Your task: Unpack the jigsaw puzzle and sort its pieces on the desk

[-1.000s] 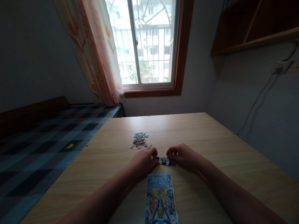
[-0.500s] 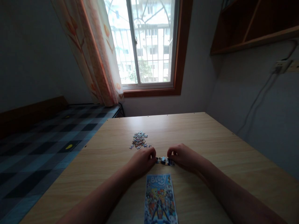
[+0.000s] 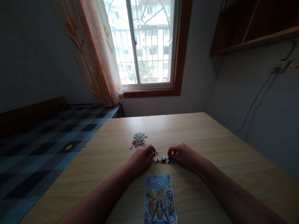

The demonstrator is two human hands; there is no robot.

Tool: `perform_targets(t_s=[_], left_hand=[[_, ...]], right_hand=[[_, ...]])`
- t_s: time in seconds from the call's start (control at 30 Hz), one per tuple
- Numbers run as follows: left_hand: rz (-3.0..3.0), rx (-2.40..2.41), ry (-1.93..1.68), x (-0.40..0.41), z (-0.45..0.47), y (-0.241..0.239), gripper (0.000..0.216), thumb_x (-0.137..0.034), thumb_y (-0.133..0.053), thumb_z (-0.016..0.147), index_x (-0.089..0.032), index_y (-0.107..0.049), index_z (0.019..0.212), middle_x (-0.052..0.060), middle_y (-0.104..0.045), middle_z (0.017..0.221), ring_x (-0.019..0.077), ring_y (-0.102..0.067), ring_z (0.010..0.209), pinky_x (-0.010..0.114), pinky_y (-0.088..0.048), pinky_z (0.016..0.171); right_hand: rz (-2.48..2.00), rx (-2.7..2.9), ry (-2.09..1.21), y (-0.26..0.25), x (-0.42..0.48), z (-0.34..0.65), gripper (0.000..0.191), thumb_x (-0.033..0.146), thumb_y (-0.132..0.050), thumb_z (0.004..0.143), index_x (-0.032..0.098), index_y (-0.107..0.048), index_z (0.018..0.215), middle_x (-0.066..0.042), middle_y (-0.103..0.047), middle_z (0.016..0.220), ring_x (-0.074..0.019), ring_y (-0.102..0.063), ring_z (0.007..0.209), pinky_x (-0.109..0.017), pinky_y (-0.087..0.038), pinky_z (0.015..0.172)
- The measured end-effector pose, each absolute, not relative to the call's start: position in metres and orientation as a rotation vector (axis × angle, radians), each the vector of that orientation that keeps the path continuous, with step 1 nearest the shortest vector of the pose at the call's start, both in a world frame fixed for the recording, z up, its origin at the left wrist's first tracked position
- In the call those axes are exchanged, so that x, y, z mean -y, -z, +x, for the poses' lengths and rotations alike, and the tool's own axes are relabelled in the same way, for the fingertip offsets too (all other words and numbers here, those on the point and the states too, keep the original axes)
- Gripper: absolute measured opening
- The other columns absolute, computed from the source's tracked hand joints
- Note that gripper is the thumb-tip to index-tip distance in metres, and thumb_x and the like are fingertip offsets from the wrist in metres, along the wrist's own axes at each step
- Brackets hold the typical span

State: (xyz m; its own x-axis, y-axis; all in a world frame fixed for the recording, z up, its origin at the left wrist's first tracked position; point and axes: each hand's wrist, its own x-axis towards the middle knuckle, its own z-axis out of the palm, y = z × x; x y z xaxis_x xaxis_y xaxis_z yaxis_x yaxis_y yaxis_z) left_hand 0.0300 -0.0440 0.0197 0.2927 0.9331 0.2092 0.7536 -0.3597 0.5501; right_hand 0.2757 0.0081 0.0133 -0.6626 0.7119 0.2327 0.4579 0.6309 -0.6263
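Wooden table [image 3: 210, 146] carries a short row of joined puzzle pieces [image 3: 164, 160], lying flat between the two hands. The left hand [image 3: 140, 160] has its fingertips pinched on a single loose piece [image 3: 156, 153], lifted slightly at the row's left end. The right hand [image 3: 183, 155] rests its curled fingers down on the row's right end, pressing it to the table; whether it pinches the row cannot be told. Just beyond the left hand's fingertips, apart from them, lies a small heap of loose pieces [image 3: 139, 140]. Close below both hands, toward the person, a colourful picture card [image 3: 160, 199] lies flat.
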Motion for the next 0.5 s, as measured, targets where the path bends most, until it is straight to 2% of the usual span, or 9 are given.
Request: perform_targets(t_s=[0.2,0.37,0.5], left_hand=[[2.272,-1.534,-0.723,0.0415,0.0292,-0.019,0.02,-0.018,-0.051,0.088,-0.022,-0.07,0.094,0.003,-0.074,0.092,0.0164,-0.066,0.085,0.025,-0.047,0.078],[2.259,-1.544,-0.791,0.0375,0.0274,-0.0159,0.025,-0.017,-0.052,0.089,-0.021,-0.071,0.105,0.004,-0.075,0.1,0.0172,-0.067,0.091,0.028,-0.049,0.086],[2.264,-1.549,-0.82,0.0364,0.0265,-0.0144,0.022,-0.016,-0.052,0.089,-0.021,-0.071,0.099,0.004,-0.075,0.1,0.0177,-0.067,0.093,0.029,-0.049,0.088]], right_hand=[[-0.91,2.361,-0.672,-0.0125,-0.0099,0.2752,0.024,0.005,-0.057,0.076,0.021,-0.073,0.078,0.0,-0.071,0.078,-0.0134,-0.061,0.07,-0.022,-0.044,0.068],[-0.916,2.367,-0.663,-0.009,-0.0158,0.2765,0.018,0.012,-0.058,0.082,0.021,-0.073,0.081,-0.002,-0.072,0.08,-0.0143,-0.061,0.07,-0.023,-0.045,0.069],[-0.944,2.347,-0.658,-0.007,-0.016,0.2768,0.016,0.015,-0.057,0.084,0.02,-0.073,0.083,-0.002,-0.072,0.078,-0.0141,-0.061,0.067,-0.023,-0.044,0.067]])
